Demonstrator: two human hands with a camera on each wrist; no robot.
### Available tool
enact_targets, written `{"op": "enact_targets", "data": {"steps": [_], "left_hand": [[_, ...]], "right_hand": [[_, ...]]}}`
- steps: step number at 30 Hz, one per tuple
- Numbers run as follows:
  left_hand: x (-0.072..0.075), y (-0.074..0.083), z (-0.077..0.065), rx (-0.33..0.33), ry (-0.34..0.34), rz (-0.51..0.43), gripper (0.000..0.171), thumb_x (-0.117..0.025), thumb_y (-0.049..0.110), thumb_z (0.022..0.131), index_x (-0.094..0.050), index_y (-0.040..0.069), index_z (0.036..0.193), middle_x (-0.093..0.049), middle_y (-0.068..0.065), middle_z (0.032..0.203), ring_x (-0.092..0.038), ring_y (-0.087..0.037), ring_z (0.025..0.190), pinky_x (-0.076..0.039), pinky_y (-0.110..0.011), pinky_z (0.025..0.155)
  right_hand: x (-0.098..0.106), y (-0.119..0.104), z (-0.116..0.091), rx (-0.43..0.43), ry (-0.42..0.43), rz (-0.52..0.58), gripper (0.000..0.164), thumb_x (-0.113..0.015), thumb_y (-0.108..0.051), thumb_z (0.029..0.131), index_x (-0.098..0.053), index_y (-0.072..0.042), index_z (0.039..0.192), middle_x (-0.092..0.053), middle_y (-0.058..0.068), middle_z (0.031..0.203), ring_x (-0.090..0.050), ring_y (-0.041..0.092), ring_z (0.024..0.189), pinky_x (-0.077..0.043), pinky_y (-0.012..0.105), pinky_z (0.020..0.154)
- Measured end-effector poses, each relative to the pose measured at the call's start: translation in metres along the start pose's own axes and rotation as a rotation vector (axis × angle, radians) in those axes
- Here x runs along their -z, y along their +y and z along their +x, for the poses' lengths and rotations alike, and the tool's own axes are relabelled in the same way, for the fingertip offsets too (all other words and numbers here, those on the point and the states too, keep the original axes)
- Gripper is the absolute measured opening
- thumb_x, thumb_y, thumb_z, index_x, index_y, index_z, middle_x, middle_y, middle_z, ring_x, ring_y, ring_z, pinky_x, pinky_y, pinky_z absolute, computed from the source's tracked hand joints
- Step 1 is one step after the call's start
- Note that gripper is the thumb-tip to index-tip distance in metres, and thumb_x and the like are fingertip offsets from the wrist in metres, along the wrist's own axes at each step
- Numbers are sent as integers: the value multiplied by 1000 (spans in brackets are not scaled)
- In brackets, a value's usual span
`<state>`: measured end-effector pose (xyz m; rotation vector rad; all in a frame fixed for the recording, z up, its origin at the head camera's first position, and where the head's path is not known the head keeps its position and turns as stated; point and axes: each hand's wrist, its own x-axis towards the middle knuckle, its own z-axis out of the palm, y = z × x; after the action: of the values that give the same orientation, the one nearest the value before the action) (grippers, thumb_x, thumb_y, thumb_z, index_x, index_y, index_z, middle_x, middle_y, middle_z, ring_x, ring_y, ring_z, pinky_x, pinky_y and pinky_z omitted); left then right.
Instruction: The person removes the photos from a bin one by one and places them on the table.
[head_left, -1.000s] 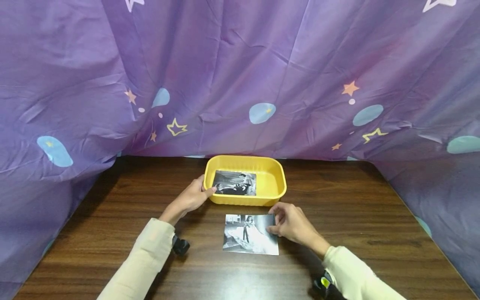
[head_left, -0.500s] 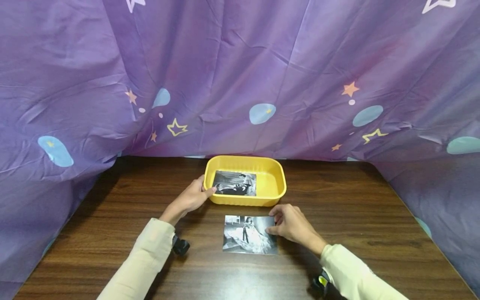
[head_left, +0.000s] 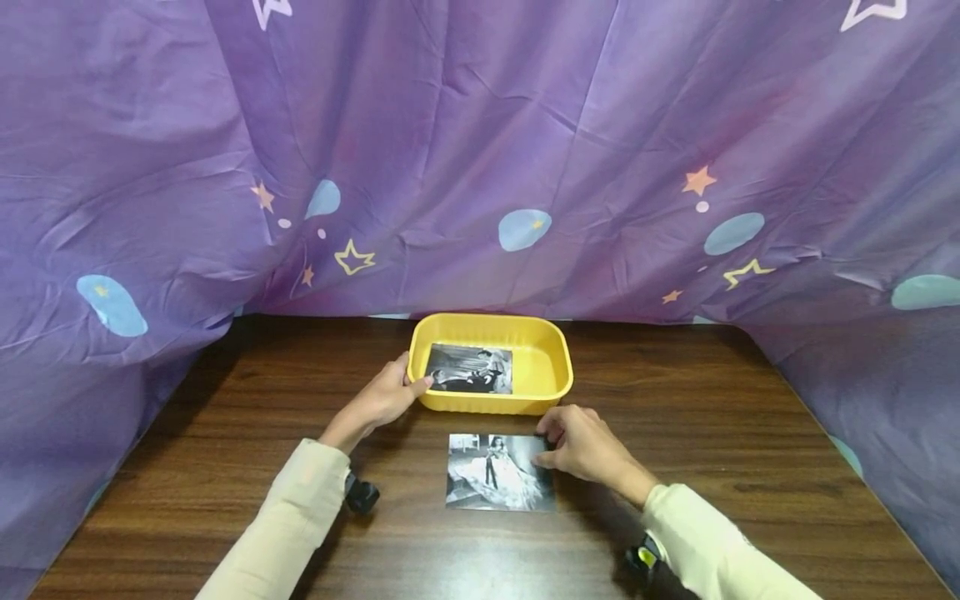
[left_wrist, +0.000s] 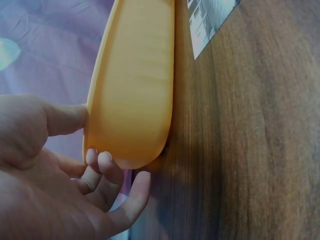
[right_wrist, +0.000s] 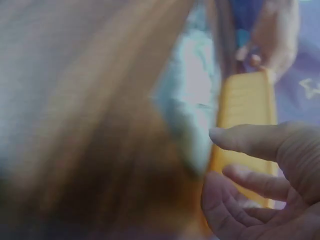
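A yellow plastic tub (head_left: pixel 491 403) stands at the back middle of the table, with a black-and-white photo (head_left: pixel 471 369) lying inside toward its left. My left hand (head_left: pixel 386 392) grips the tub's left end, thumb over the rim and fingers curled against the outside; the left wrist view shows this hand (left_wrist: pixel 65 165) close up. In front of the tub lies a second black-and-white photo (head_left: pixel 491 475), flat on the wood. At its upper right corner is my right hand (head_left: pixel 588 450). Thumb and fingers of this hand (right_wrist: pixel 260 175) are bent and spread apart in the blurred right wrist view.
The dark wooden table (head_left: pixel 247 467) reaches back to a purple curtain (head_left: pixel 480 125) with stars and blobs. The curtain also hangs along both sides. Light glares off the table's front middle.
The front photo's bright glare has faded and it now lies flat. My right hand has barely moved at its corner. My left hand keeps its grip on the tub.
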<state>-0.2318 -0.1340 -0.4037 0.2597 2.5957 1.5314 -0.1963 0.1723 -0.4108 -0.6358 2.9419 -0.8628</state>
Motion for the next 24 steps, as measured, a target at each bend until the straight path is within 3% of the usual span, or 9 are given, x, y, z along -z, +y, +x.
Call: {"op": "enact_targets", "data": {"steps": [3, 9, 13, 19, 24], "left_hand": [[0, 0, 1, 0, -1, -7, 39, -58, 9, 101, -48, -10, 134, -63, -17, 96, -55, -26, 100, -43, -44, 99], [0, 0, 0, 4, -5, -13, 37, -58, 8, 101, -49, -11, 131, -58, -13, 87, -54, -22, 85, -45, -34, 80], [-1, 1, -1, 8, -2, -11, 39, -58, 9, 101, -48, -11, 134, -59, -12, 89, -54, -22, 88, -45, -35, 84], [0, 0, 0, -11, -4, -10, 39, -57, 7, 102, -47, -12, 135, -63, -18, 98, -56, -26, 98, -45, -45, 97], [-1, 0, 0, -15, -1, -8, 40, -57, 6, 101, -47, -11, 135, -65, -21, 104, -56, -26, 103, -43, -47, 102]], "right_hand": [[13, -6, 7, 33, -11, 27, 28, -93, -14, 68, -70, -9, 84, -65, -4, 72, -58, 8, 66, -52, 31, 67], [40, -19, 36, 62, -4, 0, 24, -91, -17, 72, -71, -10, 83, -65, -8, 70, -59, 8, 64, -50, 34, 68], [50, -24, 61, 75, 23, -60, 24, -90, -20, 74, -74, -9, 88, -70, -4, 74, -64, 16, 70, -51, 40, 70], [39, -23, 104, 60, -3, -127, 37, -88, -25, 77, -76, -2, 103, -75, 10, 90, -69, 28, 88, -50, 49, 84], [19, -21, 130, 59, -44, -199, 46, -90, -25, 76, -74, 2, 109, -74, 14, 99, -68, 31, 96, -51, 44, 90]]}}
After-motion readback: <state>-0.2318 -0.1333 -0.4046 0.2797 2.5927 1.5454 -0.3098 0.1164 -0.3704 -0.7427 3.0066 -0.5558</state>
